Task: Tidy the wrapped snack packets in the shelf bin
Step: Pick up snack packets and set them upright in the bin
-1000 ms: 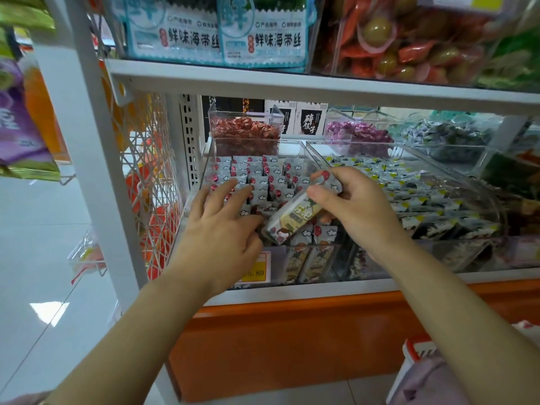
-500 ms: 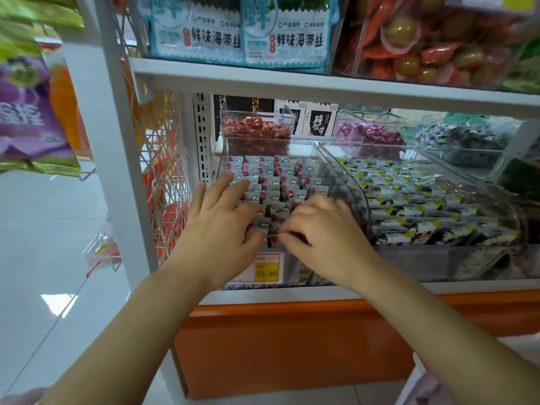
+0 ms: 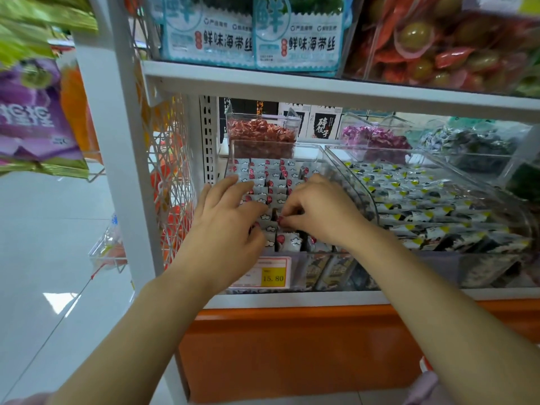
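Note:
A clear plastic shelf bin (image 3: 336,168) holds several rows of small white snack packets (image 3: 273,178) printed with red dots and clouds. My left hand (image 3: 230,220) lies flat on the packets at the bin's left side, fingers spread and fairly straight. On the right side of the bin, my right hand (image 3: 318,210) has its fingers curled down. Its thumb and fingertips pinch the top edge of one packet (image 3: 281,221) standing in a front row. Both hands hide the packets beneath them.
A yellow price tag (image 3: 273,277) reading 15.80 sits on the bin's front. To the right is a second clear bin (image 3: 493,197) of black-and-white packets. Smaller bins of red (image 3: 260,133) and purple candy (image 3: 374,138) stand behind. A white shelf board (image 3: 321,89) hangs close above.
A second ago my right hand held a packet above the bin. It has come down into the front rows and now pinches a packet there. My left hand stays on the packets.

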The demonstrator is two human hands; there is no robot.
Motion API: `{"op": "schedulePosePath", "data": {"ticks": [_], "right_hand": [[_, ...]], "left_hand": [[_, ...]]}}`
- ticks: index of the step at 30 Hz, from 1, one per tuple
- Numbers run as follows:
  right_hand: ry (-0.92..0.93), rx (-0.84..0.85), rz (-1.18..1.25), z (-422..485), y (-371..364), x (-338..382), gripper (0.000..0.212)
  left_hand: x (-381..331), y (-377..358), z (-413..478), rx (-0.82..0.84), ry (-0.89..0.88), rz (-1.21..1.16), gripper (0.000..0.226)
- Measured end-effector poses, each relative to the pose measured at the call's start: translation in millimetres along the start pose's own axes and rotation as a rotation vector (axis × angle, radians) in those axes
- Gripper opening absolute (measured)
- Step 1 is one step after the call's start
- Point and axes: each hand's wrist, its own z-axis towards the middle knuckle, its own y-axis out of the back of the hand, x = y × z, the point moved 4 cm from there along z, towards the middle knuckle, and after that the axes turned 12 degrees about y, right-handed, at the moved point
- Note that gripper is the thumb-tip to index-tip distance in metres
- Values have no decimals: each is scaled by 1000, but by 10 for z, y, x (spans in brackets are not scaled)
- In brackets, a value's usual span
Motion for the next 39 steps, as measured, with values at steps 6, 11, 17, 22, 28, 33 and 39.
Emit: {"op": "schedulePosePath", "data": {"ticks": [6, 11, 17, 22, 28, 33, 39], "right_hand": [[-162, -625, 380, -263, 465, -150, 7], [-352, -877, 670, -572, 487, -237, 17], [-483, -806, 1220, -643, 249, -139, 15], [-543, -714, 1522, -707, 207, -96, 12], [-584, -614, 1683, -730, 187, -54, 36], [-618, -679, 1804, -728, 165, -86, 33], [-650, -736, 1792, -741, 156, -113, 23]], "left_hand": [[-34, 99, 10, -162, -8, -50, 31], [-89, 159, -27, -211, 0, -115, 36], [-120, 85, -64, -25, 138, -480, 35], [-13, 92, -42, 88, 343, -924, 9], [48, 59, -30, 136, 486, -1210, 8], [34, 20, -19, 266, 535, -1536, 18], [-7, 34, -13, 288, 473, -1545, 35]]}}
